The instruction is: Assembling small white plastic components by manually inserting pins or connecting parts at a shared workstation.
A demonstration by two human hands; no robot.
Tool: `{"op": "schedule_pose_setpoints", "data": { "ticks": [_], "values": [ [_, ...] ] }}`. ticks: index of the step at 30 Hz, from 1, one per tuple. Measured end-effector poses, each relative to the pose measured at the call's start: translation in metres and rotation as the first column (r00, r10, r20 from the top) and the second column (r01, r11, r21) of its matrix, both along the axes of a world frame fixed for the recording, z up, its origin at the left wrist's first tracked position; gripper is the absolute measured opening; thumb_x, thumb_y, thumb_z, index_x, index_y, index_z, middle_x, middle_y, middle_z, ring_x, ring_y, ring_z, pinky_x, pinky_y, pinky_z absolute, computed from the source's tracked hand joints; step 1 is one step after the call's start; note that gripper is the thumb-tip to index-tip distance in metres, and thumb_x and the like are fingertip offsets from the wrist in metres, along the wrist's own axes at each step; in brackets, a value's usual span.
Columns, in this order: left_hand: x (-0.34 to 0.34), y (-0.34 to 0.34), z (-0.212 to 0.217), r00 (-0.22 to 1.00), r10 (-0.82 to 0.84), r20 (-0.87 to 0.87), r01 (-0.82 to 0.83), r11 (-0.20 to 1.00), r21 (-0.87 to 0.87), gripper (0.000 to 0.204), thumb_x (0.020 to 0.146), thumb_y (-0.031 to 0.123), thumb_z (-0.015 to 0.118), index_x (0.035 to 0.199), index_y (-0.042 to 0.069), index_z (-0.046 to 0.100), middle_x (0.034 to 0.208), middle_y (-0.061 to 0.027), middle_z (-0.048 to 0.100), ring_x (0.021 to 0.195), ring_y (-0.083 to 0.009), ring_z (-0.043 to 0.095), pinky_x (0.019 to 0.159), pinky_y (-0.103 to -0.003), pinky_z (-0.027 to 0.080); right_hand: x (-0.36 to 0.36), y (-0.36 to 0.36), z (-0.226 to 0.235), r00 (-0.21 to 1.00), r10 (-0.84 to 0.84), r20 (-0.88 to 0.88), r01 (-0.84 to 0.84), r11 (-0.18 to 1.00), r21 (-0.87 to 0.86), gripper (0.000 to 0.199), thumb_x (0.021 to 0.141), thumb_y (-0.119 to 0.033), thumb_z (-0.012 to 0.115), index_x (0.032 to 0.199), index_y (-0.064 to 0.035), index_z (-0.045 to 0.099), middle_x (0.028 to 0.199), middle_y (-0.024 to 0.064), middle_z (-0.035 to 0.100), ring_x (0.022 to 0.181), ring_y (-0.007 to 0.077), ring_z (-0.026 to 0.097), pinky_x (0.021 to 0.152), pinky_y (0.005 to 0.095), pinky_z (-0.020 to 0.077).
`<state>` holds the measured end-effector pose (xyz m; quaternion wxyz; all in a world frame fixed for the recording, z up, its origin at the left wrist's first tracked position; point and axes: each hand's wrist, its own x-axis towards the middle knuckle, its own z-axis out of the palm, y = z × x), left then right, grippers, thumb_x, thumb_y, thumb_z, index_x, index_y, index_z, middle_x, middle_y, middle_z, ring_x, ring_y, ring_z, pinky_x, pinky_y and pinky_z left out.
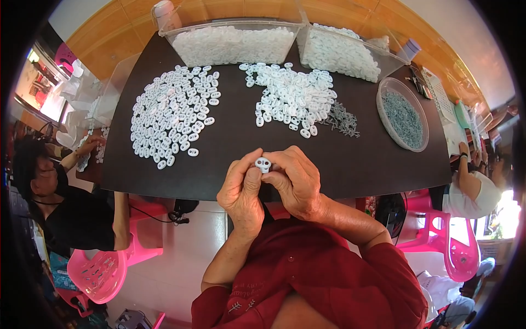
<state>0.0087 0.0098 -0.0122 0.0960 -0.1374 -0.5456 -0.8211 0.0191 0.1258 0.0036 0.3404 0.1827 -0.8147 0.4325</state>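
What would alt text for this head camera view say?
Both hands, left hand and right hand, pinch one small white plastic piece above a dark table. Two heaps of white pieces lie beyond, beside a tub of grey springs.

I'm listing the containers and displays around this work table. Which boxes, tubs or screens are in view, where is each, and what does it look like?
Left clear bin: far table edge, rectangular, full of white plastic pieces.
Right clear bin: beside it, tilted, same white pieces.
Round clear tub: right side of table, holds small grey metal parts.
White bottle: behind the left bin.
No screens or labels can be made out.
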Motion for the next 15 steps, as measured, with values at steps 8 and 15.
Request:
{"op": "schedule_pose_setpoints", "data": {
  "ticks": [8,15],
  "values": [
    [0.004,0.002,-0.004,1.0,-0.003,0.021,0.002,0.999,0.042,0.024,0.092,0.01,0.058,0.109,-0.006,0.062,0.094,-0.0032,0.059,0.084,-0.0089,0.052,0.078,-0.023,0.043,0.0,-0.005,-0.005,0.999,-0.022,-0.028,0.021,0.999,-0.035,0.028,0.077,0.0,0.068,0.103,0.0034,0.059,0.08,0.0086,0.06,0.064,0.0175,0.051,0.055,0.0276,0.0432],
    [0.009,0.009,-0.003,0.998,0.0,0.066,-0.008,0.993,0.122,0.024,0.094,0.011,0.056,0.109,-0.006,0.061,0.094,-0.0032,0.057,0.084,-0.0085,0.051,0.078,-0.023,0.043,-0.004,-0.007,-0.013,0.988,-0.038,-0.151,0.035,0.999,-0.023,0.021,0.082,0.002,0.062,0.102,0.0058,0.056,0.083,0.012,0.06,0.064,0.0197,0.052,0.055,0.0295,0.0434]
  ]
}}
